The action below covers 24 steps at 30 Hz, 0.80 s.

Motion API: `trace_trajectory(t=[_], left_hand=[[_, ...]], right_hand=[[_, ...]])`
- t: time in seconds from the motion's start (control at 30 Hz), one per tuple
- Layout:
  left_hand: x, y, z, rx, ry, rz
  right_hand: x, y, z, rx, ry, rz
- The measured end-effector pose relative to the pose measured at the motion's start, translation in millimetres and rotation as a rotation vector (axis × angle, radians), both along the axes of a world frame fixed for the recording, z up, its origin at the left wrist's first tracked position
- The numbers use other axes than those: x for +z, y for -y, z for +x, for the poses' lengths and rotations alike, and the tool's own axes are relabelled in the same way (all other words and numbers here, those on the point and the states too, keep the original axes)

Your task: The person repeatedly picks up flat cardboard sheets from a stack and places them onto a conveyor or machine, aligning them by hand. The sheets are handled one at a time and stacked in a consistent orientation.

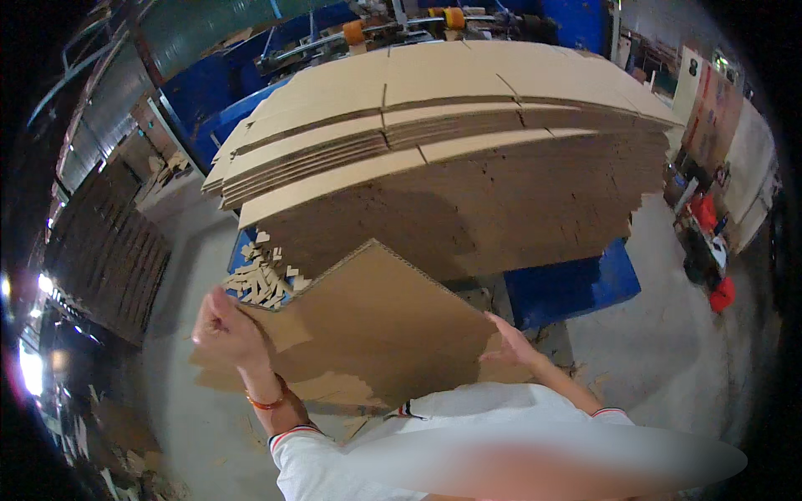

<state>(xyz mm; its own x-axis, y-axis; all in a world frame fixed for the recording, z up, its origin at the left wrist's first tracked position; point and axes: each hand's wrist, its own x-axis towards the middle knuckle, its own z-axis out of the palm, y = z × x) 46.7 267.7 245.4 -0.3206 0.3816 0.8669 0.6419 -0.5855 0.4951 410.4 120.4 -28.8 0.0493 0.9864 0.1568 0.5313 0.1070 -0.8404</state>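
Note:
A brown corrugated cardboard sheet (380, 313) stands tilted in front of my body, its pointed upper corner toward the stack. My right hand (511, 344) grips its right edge, thumb and fingers on either side of the board. Beside the sheet's left edge, my left hand (227, 330) is closed in a fist; what it holds, if anything, is hidden. An orange bracelet (267, 402) circles that wrist. Just beyond is a tall stack of flat cardboard sheets (451, 200), with slots cut along the near edges of the upper layers.
Under the stack shows a blue base (576, 284). Small cardboard offcuts (263, 280) are heaped by its left end. More stacked board (104, 250) stands at the left. A machine with orange rollers (355, 33) is behind the stack; red items (720, 292) lie at the right.

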Motion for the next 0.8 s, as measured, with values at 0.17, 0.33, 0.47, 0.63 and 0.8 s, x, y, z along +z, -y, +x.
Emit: trace_trajectory(t=[0.17, 0.33, 0.47, 0.63, 0.8], left_hand=[[40.0, 51.3, 13.4, -0.027, 0.002, 0.036], [81.7, 73.4, 4.8, -0.095, -0.232, 0.223], [88.1, 77.9, -29.3, -0.256, -0.252, 0.027], [15.2, 61.4, -63.1, -0.368, -0.167, -0.381], [-77.1, 31.5, -73.1, -0.653, 0.361, -0.195]], right_hand=[[-55.5, 54.3, 19.1, -0.340, -0.098, -0.172], [-9.3, 127.4, 47.7, -0.417, -0.117, 0.203], [85.3, 182.9, 112.4, -0.530, 0.122, 0.510], [228.7, 213.4, 168.9, -0.909, 0.749, 0.796], [361.3, 120.7, 156.4, -0.676, 0.962, 1.038]])
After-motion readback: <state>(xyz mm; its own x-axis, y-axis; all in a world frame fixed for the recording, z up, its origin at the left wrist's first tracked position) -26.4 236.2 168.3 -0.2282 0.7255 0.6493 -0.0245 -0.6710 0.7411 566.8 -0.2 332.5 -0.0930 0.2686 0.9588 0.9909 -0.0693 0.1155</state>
